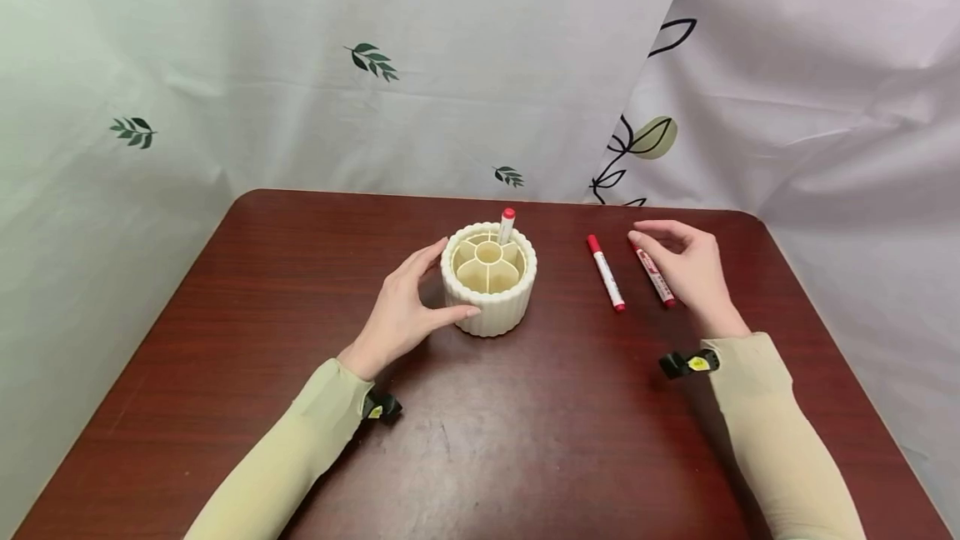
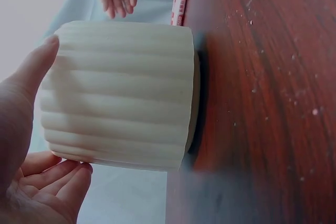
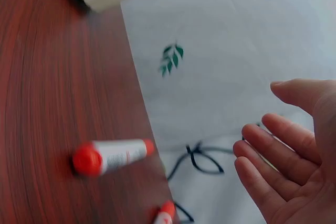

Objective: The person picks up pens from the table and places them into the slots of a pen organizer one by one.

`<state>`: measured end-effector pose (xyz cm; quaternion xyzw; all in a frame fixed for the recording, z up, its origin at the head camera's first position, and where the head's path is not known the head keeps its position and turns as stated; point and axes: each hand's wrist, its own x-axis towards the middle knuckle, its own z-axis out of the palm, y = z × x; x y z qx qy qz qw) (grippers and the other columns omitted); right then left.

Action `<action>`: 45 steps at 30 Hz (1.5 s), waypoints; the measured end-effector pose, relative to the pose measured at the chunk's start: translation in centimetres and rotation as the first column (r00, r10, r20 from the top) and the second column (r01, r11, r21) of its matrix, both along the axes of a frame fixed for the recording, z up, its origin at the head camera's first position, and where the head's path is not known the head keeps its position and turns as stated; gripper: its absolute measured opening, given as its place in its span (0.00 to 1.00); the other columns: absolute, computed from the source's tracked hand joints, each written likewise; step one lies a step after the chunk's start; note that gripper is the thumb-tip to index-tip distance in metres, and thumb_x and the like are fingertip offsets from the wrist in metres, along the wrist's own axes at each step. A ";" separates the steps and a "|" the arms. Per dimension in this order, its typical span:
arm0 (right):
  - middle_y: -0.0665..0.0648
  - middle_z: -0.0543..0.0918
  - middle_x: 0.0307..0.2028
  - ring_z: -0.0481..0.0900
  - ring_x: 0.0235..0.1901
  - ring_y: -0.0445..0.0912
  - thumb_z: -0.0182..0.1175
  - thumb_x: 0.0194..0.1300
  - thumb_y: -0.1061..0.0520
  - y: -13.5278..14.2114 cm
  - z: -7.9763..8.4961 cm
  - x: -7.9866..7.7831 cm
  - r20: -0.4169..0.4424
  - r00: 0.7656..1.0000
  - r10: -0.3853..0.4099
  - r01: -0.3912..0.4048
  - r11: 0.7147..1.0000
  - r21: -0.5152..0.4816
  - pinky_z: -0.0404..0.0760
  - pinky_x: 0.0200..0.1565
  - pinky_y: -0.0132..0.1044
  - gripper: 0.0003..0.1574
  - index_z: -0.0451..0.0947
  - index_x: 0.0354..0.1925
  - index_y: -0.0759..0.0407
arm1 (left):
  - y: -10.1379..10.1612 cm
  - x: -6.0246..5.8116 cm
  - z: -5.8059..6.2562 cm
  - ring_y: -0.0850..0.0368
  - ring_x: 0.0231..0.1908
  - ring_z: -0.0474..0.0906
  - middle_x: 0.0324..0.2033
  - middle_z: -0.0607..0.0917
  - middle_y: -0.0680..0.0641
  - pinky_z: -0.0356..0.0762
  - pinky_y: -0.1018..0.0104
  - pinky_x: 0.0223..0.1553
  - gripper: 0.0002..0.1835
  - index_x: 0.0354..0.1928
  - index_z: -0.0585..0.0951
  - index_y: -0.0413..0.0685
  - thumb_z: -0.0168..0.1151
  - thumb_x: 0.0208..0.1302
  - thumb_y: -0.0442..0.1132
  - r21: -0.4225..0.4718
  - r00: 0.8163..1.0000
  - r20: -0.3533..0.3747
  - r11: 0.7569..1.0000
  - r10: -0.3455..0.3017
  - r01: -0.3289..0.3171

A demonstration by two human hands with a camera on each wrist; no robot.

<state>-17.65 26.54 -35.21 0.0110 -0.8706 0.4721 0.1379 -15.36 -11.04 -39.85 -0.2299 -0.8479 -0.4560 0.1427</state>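
Two markers lie apart between the holder and table's right edge.

Looks like matt, ribbed plastic on the pot, smooth plastic on pens at its three o'clock, glossy wood on the table.

A glossy red-brown table with rounded far corners carries a ribbed cream holder, upright and gripped by the left hand, one red-capped marker between the hands, nearer the right hand, and a second marker beside it, near that hand's thumb
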 end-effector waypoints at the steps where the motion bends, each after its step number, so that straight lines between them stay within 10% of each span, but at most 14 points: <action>1: 0.52 0.85 0.38 0.77 0.32 0.44 0.67 0.57 0.46 0.8 -0.5 -0.2 0.002 1.000 -0.014 0.014 1.000 -0.002 0.72 0.30 0.27 0.21 0.83 0.47 0.52 | 0.0 0.0 0.0 0.65 0.56 0.69 0.59 0.71 0.56 0.69 0.65 0.54 0.51 0.67 0.66 0.52 0.74 0.39 0.60 0.015 1.000 -0.003 1.000 0.000 0.000; 18: 0.52 0.84 0.40 0.74 0.44 0.39 0.65 0.54 0.37 7.4 -3.7 0.4 0.075 0.980 -0.182 0.162 0.963 0.214 0.67 0.39 0.27 0.30 0.82 0.49 0.53 | 0.9 -0.7 0.7 0.63 0.59 0.65 0.62 0.66 0.61 0.65 0.62 0.57 0.56 0.69 0.61 0.60 0.75 0.35 0.63 -0.022 1.000 0.005 0.999 0.024 -0.024; 29: 0.59 0.84 0.39 0.75 0.29 0.23 0.67 0.54 0.40 8.8 -5.4 0.5 0.139 0.976 -0.165 0.117 0.946 0.303 0.71 0.31 0.22 0.30 0.81 0.49 0.58 | 1.7 -1.2 0.8 0.66 0.62 0.60 0.64 0.65 0.58 0.62 0.62 0.59 0.59 0.71 0.58 0.62 0.73 0.33 0.67 -0.060 0.997 0.069 0.998 0.020 -0.016; 45: 0.60 0.85 0.29 0.77 0.25 0.37 0.69 0.54 0.44 8.8 -6.7 0.4 0.149 0.978 -0.147 0.083 0.925 0.370 0.70 0.25 0.31 0.26 0.83 0.42 0.63 | 1.7 -1.6 0.5 0.67 0.57 0.66 0.62 0.68 0.57 0.67 0.66 0.55 0.57 0.69 0.62 0.57 0.73 0.33 0.67 -0.058 0.999 0.040 0.998 0.008 -0.005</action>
